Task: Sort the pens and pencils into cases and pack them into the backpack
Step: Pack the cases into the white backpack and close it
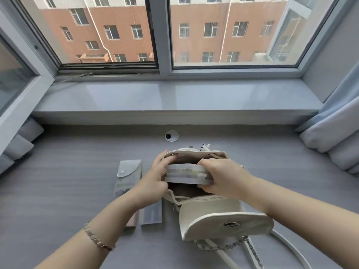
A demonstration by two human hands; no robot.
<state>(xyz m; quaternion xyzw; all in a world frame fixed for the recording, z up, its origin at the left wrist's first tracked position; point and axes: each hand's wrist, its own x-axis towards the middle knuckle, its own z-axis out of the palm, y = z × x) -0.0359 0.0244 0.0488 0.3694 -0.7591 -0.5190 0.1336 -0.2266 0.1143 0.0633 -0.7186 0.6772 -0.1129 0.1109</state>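
A small cream backpack (209, 212) stands on the grey desk with its flap folded toward me and its mouth open. Across that mouth lies a translucent pencil case (184, 174), held level. My left hand (155, 181) grips its left end and my right hand (221, 177) grips its right end. On the desk left of the bag lies a translucent snap-flap case (129, 174). Two more flat cases, one greyish (151, 213) and one pinkish (133, 223), lie below it, partly hidden by my left forearm.
The backpack's chain and white straps (252, 249) trail toward the desk's near right. A round cable grommet (171, 136) sits behind the bag. A raised window sill (174, 100) runs along the back; blue curtains (334, 136) hang at right, grey cushions (21, 140) at left.
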